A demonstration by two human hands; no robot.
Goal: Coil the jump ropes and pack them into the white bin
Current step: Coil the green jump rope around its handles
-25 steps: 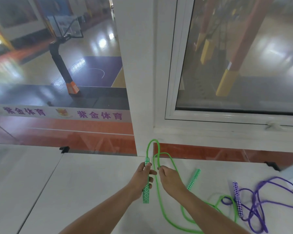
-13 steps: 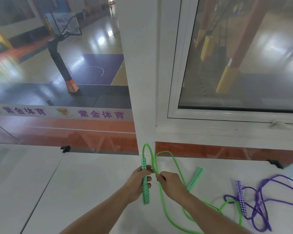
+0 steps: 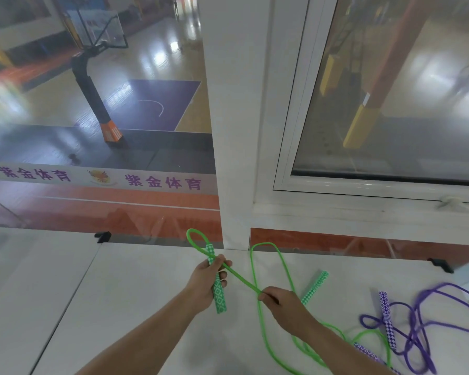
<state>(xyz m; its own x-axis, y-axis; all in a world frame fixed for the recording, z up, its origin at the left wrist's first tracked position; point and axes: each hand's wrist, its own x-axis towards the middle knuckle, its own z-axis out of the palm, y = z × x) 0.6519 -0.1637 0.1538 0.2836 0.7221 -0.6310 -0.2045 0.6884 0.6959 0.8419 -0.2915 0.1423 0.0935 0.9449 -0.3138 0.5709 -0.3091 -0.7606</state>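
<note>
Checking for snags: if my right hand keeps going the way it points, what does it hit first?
Probably the left hand gripping the green handle. The right hand points up-left along the taut green rope; depth is uncertain.

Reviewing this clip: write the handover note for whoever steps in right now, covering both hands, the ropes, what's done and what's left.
Left hand: grips one green patterned handle upright, a small loop of cord above its top.
Right hand: pinches the green cord a short way from that handle.
Green rope: its second handle lies on the white table; most of the cord trails loose at lower right.
Purple jump rope: uncoiled on the table to the right, untouched.
White bin: not in view.
Done: the first loop only. Left: coil both ropes and pack them.
</note>
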